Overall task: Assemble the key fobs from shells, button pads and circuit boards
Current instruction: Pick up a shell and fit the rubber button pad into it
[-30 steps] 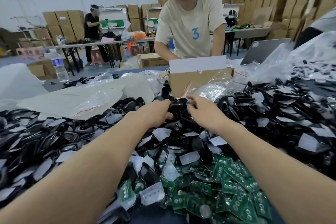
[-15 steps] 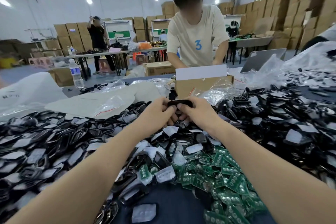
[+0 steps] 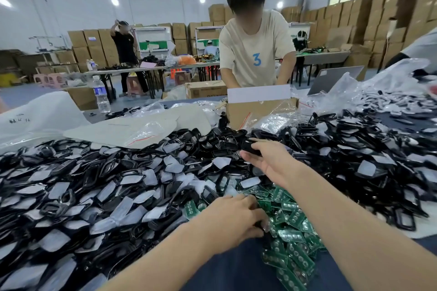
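Nearest me on the blue surface (image 3: pixel 224 274), my left hand (image 3: pixel 236 217) lies over the near-left edge of the green circuit boards (image 3: pixel 293 222), its fingers (image 3: pixel 257 220) bent onto the pile. I cannot tell whether they have one pinched. Just beyond, my right hand (image 3: pixel 269 160) holds a black shell (image 3: pixel 250 147) above the heap, thumb and fingers clamped on it. Loose shells (image 3: pixel 208 142) and pale button pads (image 3: pixel 151 177) spread left and right, reaching a cardboard box (image 3: pixel 260 111) on the far side, where a person (image 3: pixel 255 54) works opposite. As I judge it, the step is fetching a board for the held shell. I should lift one board by its edges, check that none clings beneath, and keep the shell level so the board seats without forcing.
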The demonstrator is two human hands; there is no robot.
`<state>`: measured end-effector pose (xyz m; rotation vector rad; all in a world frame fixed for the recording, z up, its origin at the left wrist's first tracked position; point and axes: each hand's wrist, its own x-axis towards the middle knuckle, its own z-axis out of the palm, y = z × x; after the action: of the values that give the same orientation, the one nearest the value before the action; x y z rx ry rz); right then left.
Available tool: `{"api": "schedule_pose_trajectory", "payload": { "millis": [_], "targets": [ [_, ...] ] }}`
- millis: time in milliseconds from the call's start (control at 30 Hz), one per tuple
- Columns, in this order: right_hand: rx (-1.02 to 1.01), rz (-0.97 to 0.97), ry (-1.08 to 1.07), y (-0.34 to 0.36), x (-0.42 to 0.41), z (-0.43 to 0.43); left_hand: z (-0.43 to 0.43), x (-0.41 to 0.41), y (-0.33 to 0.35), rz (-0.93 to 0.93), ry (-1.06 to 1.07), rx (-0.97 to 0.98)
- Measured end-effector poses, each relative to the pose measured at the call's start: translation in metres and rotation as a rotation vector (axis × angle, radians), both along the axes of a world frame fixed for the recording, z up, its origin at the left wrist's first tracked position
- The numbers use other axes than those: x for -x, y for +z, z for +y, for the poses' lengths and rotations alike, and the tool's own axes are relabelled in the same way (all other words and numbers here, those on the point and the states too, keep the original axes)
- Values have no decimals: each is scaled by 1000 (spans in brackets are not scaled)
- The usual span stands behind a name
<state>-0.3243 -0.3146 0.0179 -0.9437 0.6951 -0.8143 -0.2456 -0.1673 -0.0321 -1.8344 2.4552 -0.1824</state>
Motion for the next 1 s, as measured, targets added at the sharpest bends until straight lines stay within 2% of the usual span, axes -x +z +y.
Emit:
{"api": "schedule_pose_trajectory", "payload": {
  "millis": [167, 367, 467, 600, 667, 800, 1000],
  "targets": [
    [-34, -59, 2, -7, -9, 4, -2, 3, -2, 23, -5, 78],
    [-163, -193, 90, -12, -23, 15, -2, 9, 7, 14, 6, -96],
    [-202, -235, 114, -10, -29, 19, -5, 10, 10, 82, 9, -117],
    [-215, -252, 134, -5, -38, 22, -2, 1, 9, 209, 30, -17],
    [-198, -246, 139, -3, -42, 22, 3, -14, 7, 327, 106, 24],
    [-172, -234, 133, -4, -53, 23, 22, -48, 7, 779, 308, 106],
    [-74, -167, 165, -14, -74, 35, 48, -105, 10, 1269, 586, 465]
  ]
}}
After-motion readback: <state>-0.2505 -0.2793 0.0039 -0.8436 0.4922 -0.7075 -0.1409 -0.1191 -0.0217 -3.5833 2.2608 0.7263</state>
